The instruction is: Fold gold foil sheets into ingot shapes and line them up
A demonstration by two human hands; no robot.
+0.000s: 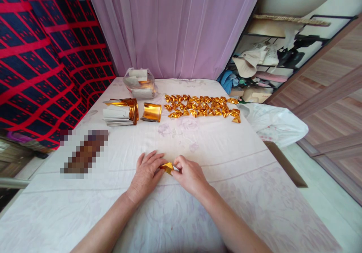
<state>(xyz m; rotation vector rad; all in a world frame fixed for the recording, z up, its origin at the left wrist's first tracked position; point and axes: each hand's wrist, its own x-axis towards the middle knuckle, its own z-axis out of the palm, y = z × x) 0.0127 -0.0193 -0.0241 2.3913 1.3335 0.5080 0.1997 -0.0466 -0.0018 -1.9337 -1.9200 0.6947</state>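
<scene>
Far left: red and dark checked cloth (42, 57) hanging beside the bed; a blurred-out patch sits on the white sheet (226, 147) below it, can't tell what it is

Next over: stack of white-backed gold sheets (120, 111), then a curled gold sheet (152, 112) just beside it. Clear plastic bag (140, 83) with more paper behind them, by the purple curtain (172, 26). No readable writing or labels anywhere

Your left hand (147, 172): palm down on the sheet, fingers loosely spread and flat, thumb side touching the gold foil piece (167, 167)

Foil piece: small, partly folded, lying on the sheet near the front middle, pinched between your two hands. Long axis runs roughly left-right, a folded corner pointing up and away from you. Most of it is covered by your fingers, so exact shape is hard to call

Your right hand (190, 174): fingers curled in, narrow, thumb and forefinger closed on the right end of the foil piece

Further back, right of centre: rows of finished folded gold pieces (202, 106), packed touching each other, well apart from your hands

Right edge of bed: white plastic bag (273, 123). Beyond it, a cluttered shelf (271, 60) and wood floor
</scene>
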